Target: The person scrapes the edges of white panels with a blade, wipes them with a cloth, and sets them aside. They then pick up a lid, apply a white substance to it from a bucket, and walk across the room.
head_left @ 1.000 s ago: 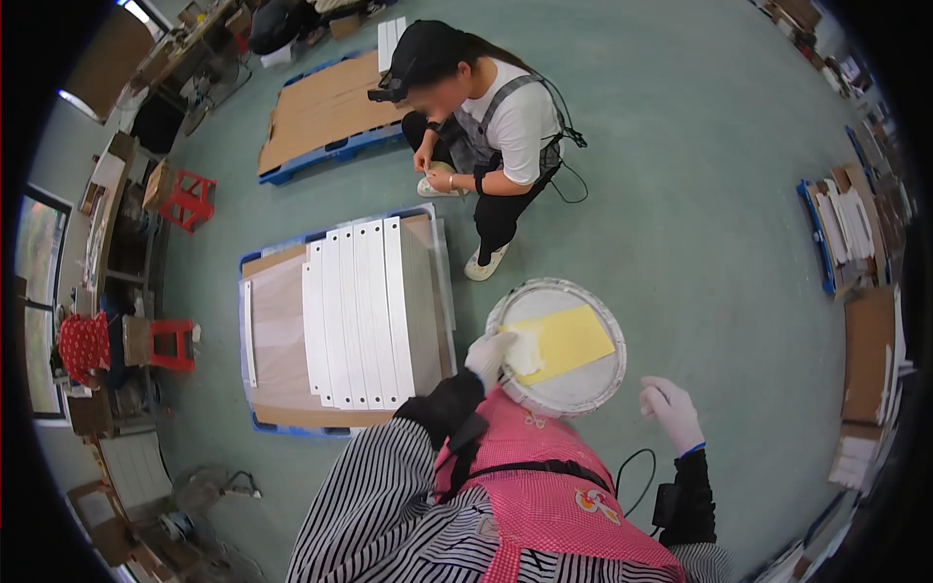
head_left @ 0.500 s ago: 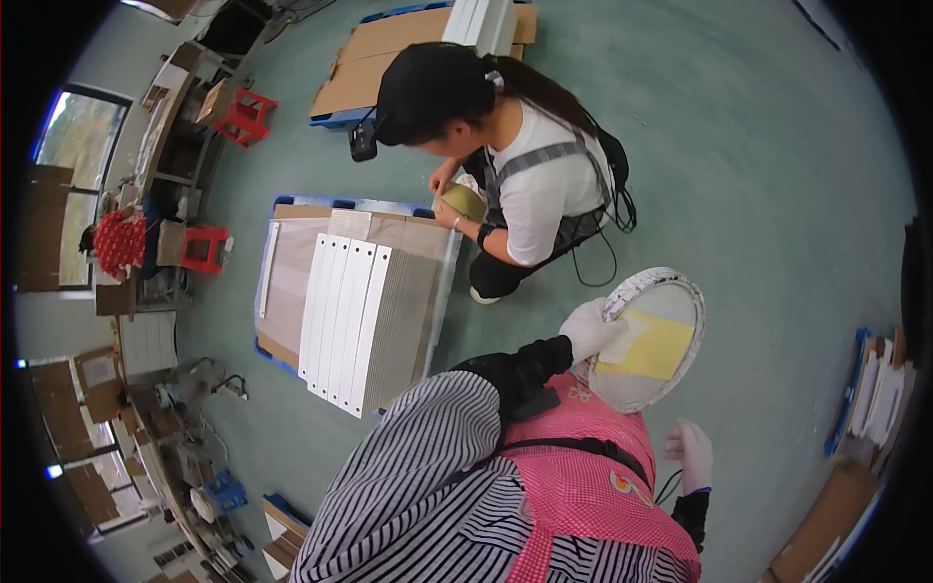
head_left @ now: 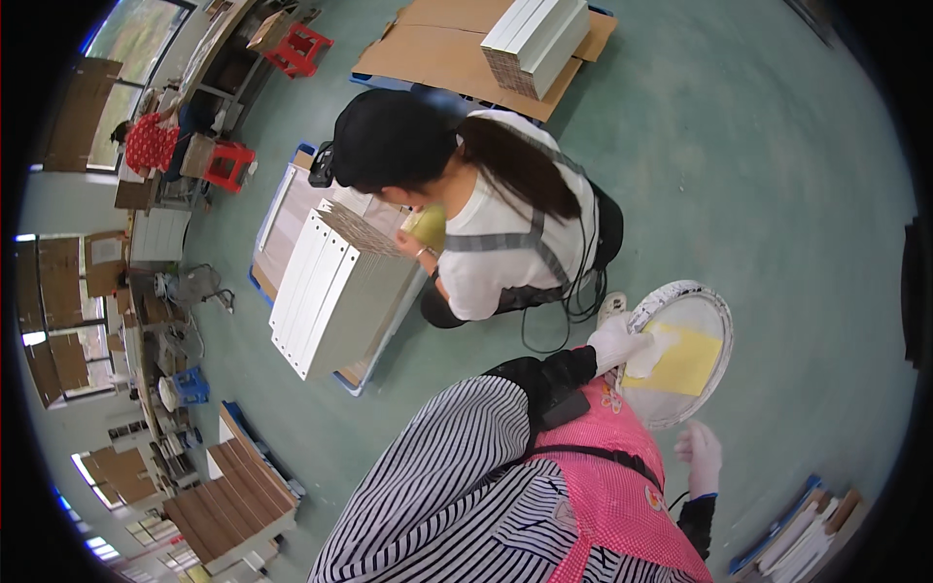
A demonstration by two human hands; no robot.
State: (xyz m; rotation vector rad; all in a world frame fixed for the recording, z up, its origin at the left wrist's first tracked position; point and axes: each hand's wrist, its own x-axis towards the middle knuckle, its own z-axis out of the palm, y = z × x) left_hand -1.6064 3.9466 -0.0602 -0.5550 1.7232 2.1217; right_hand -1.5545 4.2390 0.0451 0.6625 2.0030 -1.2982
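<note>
My left hand [head_left: 618, 345], in a white glove, grips the rim of a round white bucket lid [head_left: 656, 406] with dark smears round its edge. A yellow sheet [head_left: 692, 358] lies on the lid, and a white patch shows beside my fingers. Below the lid, my right hand [head_left: 702, 459], also gloved, hangs with loosely curled fingers and nothing visible in it. A co-worker in a black cap [head_left: 394, 141] crouches ahead of me at a stack of white boards [head_left: 316, 291], with a yellow-green piece [head_left: 428, 228] at their hands.
Under the boards lies a blue pallet [head_left: 364, 377]. Another stack of white boards [head_left: 535, 44] stands on cardboard farther off. Cables [head_left: 573, 321] trail beside the co-worker. Brown boards [head_left: 228, 496] stand lower left; a bundle of panels [head_left: 797, 534] is lower right. Red stools [head_left: 229, 165] line the left.
My view has shifted and turned. The co-worker now bends closer to the board stack and appears nearer. The lid stays in my left hand; my right hand stays below it.
</note>
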